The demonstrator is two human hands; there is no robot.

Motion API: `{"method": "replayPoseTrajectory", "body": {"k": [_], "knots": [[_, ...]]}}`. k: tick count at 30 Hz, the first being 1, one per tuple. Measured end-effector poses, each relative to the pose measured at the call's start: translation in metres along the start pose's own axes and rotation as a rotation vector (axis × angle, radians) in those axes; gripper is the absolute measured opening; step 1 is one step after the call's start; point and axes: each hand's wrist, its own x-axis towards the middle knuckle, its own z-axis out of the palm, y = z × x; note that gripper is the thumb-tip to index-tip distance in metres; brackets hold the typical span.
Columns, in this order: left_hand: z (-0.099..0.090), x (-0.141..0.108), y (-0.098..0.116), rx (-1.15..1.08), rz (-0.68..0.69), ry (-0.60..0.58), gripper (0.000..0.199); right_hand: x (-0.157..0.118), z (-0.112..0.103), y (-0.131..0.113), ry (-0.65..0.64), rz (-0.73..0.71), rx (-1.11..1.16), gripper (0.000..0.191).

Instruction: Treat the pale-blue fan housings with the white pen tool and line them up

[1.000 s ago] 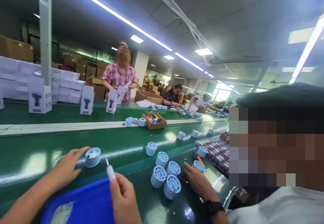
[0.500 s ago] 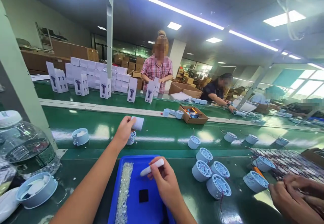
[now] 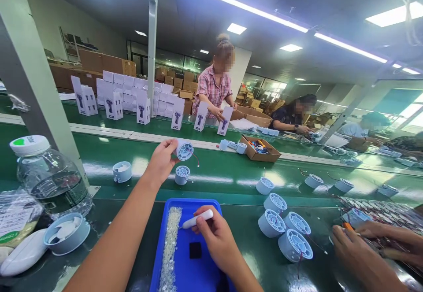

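Observation:
My left hand (image 3: 162, 161) grips a light-blue fan housing (image 3: 184, 149) above the green belt. Its spoked face is turned toward me, and a thin wire hangs from its right side. Just below it, a second round housing (image 3: 182, 175) stands on the belt. In my right hand (image 3: 213, 234) is a white pen-like tool (image 3: 197, 219), pinched between thumb and fingers, its tip pointing left. Under that tip lies a blue tray (image 3: 185, 274) with a strip of small clear beads (image 3: 169, 248) along its left side and a black square (image 3: 195, 250).
Several fan housings (image 3: 271, 223) stand right of the tray. A co-worker's hands (image 3: 360, 248) work at far right. Left are a plastic bottle (image 3: 54, 177) and a bowl-like ring (image 3: 66, 234). White boxes (image 3: 177, 115) and a parts carton (image 3: 260, 149) stand beyond the belt.
My left hand has turned the fan housing so its spoked face shows. The view has shifted left. Across the belt, a person has reached to a white box; the co-worker's hands at right moved to a housing.

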Motion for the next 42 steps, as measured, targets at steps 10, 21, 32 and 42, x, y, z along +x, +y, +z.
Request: {"method": "replayPoseTrajectory", "body": {"k": [10, 21, 32, 42], "knots": [[0.002, -0.002, 0.001, 0.034, 0.001, -0.06, 0.009, -0.001, -0.011, -0.009, 0.144, -0.287, -0.468, 0.02], [0.0, 0.0, 0.0, 0.069, -0.007, -0.05, 0.019, 0.002, -0.024, -0.008, 0.37, -0.231, -0.526, 0.039], [0.0, -0.001, 0.003, 0.016, -0.049, -0.029, 0.008, 0.003, -0.025, -0.002, 0.351, -0.221, -0.526, 0.038], [0.003, -0.003, -0.007, 0.073, -0.114, -0.033, 0.011, 0.008, -0.009, -0.002, 0.303, -0.323, -0.463, 0.036]]}}
